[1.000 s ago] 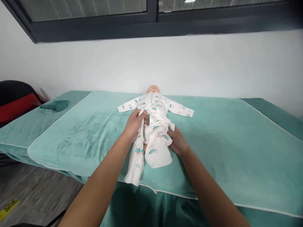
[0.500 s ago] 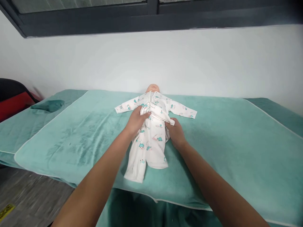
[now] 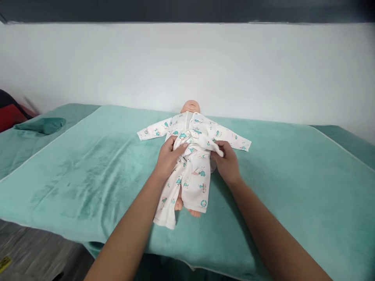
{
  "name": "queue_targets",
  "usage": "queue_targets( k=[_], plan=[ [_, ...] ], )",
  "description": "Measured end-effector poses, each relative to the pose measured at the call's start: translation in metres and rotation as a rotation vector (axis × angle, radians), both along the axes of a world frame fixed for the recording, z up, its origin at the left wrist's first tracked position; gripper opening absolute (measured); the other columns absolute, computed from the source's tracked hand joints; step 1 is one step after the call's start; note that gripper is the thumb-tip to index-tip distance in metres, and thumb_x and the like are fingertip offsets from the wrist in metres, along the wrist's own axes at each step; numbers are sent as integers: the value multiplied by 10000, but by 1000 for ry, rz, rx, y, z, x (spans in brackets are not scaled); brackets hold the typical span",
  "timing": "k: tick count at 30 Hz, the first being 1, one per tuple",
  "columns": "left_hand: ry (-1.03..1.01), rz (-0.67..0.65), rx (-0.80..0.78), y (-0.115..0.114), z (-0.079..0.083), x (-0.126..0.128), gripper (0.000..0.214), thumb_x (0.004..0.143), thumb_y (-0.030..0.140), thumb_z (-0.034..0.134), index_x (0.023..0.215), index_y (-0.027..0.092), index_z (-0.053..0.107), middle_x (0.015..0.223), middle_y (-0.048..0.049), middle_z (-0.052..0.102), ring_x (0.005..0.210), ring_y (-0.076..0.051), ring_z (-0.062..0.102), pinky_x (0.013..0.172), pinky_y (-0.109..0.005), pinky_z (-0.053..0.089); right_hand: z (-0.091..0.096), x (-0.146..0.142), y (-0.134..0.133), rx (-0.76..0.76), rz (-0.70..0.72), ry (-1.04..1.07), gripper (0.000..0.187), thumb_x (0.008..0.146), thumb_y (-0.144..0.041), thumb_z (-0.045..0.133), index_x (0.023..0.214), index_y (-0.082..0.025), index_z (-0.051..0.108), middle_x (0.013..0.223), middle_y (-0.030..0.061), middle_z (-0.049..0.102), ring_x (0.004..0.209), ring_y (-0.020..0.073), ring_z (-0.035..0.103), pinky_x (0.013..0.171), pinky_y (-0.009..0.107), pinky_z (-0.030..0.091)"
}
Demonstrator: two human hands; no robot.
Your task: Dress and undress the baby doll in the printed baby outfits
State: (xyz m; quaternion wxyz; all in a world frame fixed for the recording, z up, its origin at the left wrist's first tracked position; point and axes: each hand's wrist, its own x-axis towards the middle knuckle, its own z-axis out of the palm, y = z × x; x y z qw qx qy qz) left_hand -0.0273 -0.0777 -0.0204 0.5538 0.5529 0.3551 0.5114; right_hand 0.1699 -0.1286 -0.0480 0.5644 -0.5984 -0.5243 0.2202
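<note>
Mid-frame, my left fingers [image 3: 181,148] and right fingers [image 3: 225,146] grasp the printed outfit [image 3: 193,179] near the waist of the doll [image 3: 191,106]; I'd best draw both sides evenly, without twisting.

A green cover [image 3: 293,187] reaches back to a white wall [image 3: 187,62] beneath a dark band [image 3: 187,11], in soft light, with a red-and-black object [image 3: 10,116] at far left and a yellow mark [image 3: 5,264] on the gray floor [image 3: 29,244].
</note>
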Motion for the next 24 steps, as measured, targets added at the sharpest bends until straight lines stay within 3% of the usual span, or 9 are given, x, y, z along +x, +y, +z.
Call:
queue_targets(
  k=[3,5,7,9,13,17,21,24],
  plan=[
    [-232,-102,-97,0,-1,-5,307,756,455,760,887,193,670,806,-9,642,750,-174,596,699,-282,455,32,-5,-6,88,199,-86,274,855,-358,594,1110,-257,594,1130,42,655,1037,228,599,872,360,460],
    [-325,-162,-158,2,1,-6,338,763,499,739,825,174,669,754,-16,626,708,-167,582,666,-281,452,59,-14,-1,44,312,-228,324,870,-425,615,1152,-266,601,1164,43,662,1085,242,595,907,372,453],
    [-360,-186,-183,3,4,-8,344,765,497,735,775,161,666,713,-15,613,669,-152,568,640,-272,449,82,-25,8,-67,421,-376,302,848,-485,644,1043,-255,642,1054,30,692,1002,247,618,863,373,459],
    [-351,-191,-179,3,8,-11,307,766,450,741,738,155,660,679,-9,603,635,-137,557,617,-260,443,93,-36,18,-158,546,-386,282,823,-506,665,890,-233,643,898,15,693,887,234,635,793,357,468],
    [-224,-296,-201,3,10,-19,304,751,445,756,731,157,662,616,3,569,566,-125,524,556,-256,407,78,-40,25,-249,701,47,269,794,-465,690,809,-228,565,754,-9,651,682,186,631,633,307,464],
    [-30,-444,-297,7,9,-24,313,713,446,801,804,159,714,697,-17,623,620,-142,555,577,-264,408,54,-33,21,-108,541,424,293,750,-420,675,720,-248,440,612,-43,493,531,145,495,525,278,391],
    [-76,-468,-313,8,12,-25,307,719,432,802,874,175,735,757,-32,666,652,-158,592,605,-279,423,52,-34,20,-161,628,514,291,694,-434,643,730,-263,411,553,-56,417,446,131,403,456,274,351],
    [-99,-524,-285,6,14,-26,300,712,383,814,907,176,718,789,-35,681,639,-152,603,603,-279,427,53,-31,23,-225,737,525,330,633,-406,721,804,-259,480,587,-59,478,435,117,414,438,262,349]
  ],
)
